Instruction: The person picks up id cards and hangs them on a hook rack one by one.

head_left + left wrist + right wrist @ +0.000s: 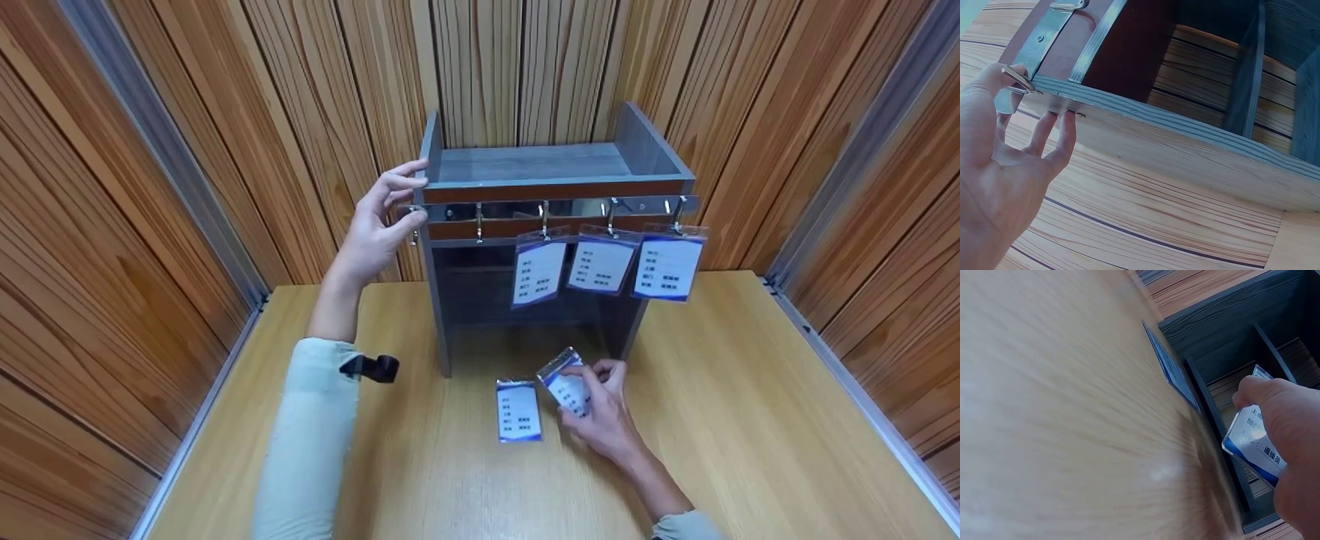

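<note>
My right hand [604, 416] pinches a clear-sleeved name badge [564, 386] with a blue and white insert, tilted, in front of the shelf. Another name badge [519, 411] lies to its left on the table. At the upper left front corner of the grey wooden shelf [559, 180], my left hand [379, 225] grips the edge. In the left wrist view its thumb is at the end of the metal hook rail [1044, 36], beside a hook [1019, 79], and its fingers bear on the side panel. Three badges [540, 270] hang from hooks on the rail's right part.
A bare hook [479, 223] stands left of the hanging badges. The shelf stands on a light wooden table [427, 465], with wood-plank walls [525, 67] behind and at both sides. Metal strips [202, 420] run along the table's side edges.
</note>
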Available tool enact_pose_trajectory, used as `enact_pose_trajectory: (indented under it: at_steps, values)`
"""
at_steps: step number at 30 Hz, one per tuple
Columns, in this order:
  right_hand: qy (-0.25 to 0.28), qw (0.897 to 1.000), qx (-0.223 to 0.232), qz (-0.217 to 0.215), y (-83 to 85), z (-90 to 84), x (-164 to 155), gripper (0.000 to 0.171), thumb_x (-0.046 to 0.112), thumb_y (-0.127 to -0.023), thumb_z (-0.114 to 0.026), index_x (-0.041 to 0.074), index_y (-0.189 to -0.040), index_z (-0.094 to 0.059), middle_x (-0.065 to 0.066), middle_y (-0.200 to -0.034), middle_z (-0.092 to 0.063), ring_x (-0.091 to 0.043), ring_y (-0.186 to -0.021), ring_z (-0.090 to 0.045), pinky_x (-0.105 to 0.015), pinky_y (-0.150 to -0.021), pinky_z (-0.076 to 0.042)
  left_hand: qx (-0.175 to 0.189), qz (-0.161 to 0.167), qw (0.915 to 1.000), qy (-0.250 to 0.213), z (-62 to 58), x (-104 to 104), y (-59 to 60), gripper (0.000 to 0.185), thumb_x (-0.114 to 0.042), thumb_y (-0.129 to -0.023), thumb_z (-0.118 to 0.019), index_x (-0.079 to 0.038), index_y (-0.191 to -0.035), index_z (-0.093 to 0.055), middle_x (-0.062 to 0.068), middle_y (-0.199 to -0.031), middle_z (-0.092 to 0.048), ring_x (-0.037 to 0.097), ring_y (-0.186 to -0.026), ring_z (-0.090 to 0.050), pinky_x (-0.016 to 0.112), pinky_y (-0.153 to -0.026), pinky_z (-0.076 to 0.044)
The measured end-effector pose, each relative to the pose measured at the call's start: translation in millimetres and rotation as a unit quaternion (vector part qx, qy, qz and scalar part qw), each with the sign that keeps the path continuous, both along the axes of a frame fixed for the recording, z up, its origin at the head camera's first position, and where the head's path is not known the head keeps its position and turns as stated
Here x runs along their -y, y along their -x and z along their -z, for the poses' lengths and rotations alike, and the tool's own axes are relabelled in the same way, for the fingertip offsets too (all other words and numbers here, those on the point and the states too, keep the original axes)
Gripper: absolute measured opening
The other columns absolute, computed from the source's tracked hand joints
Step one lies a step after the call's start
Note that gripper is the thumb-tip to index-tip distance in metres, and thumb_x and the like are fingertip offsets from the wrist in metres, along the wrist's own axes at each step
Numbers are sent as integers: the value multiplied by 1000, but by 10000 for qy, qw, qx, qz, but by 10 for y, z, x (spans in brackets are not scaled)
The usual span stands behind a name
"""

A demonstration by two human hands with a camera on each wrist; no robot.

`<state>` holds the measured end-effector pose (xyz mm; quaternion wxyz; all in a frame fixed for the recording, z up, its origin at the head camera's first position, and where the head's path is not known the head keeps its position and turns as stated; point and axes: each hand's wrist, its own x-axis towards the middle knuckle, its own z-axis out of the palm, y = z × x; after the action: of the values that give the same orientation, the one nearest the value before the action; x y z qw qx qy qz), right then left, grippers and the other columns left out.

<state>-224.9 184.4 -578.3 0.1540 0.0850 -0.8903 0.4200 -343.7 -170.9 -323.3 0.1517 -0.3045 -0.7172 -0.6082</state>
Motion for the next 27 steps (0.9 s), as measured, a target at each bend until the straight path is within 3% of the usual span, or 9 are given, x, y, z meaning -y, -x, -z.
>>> enact_pose_trajectory:
  at_steps: [10, 17, 22, 27]
  values:
    - [-59, 9997, -202, -101, -40, 14, 35, 56, 5, -84, -95, 21, -133, -72, -17, -143, -40, -32, -132, -49, -44, -108, -50, -28, -66, 9999, 90, 13, -8, 2, 30, 2, -110, -59, -4, -139, -62, 9, -180, -46, 34, -164, -46, 63, -139, -26]
    - [-208, 9970, -731, -147, -31, 30, 76, 60, 1, -80, -96, 14, -134, -71, -21, -141, -47, -31, -130, -47, -43, -104, -49, -120, 19, 9999, -78, 10, -20, 10, 31, 6, -106, -60, 2, -136, -60, 15, -175, -51, 43, -163, -47, 59, -137, -31]
    - [-275, 9948, -961, -170, -24, 6, 111, 67, 2, -79, -96, 11, -139, -70, -21, -141, -50, -34, -132, -50, -47, -105, -51, -113, 4, 9999, -78, 5, -21, -3, 30, 5, -106, -60, -3, -136, -63, 15, -174, -52, 39, -162, -48, 59, -138, -30]
    - [-253, 9947, -966, -225, -28, -16, 141, 73, 3, -80, -96, 9, -147, -66, -21, -143, -50, -34, -134, -51, -44, -108, -52, -136, 7, 9999, -51, 7, -20, -5, 32, 5, -106, -60, -3, -137, -63, 14, -174, -52, 34, -162, -49, 59, -139, -29]
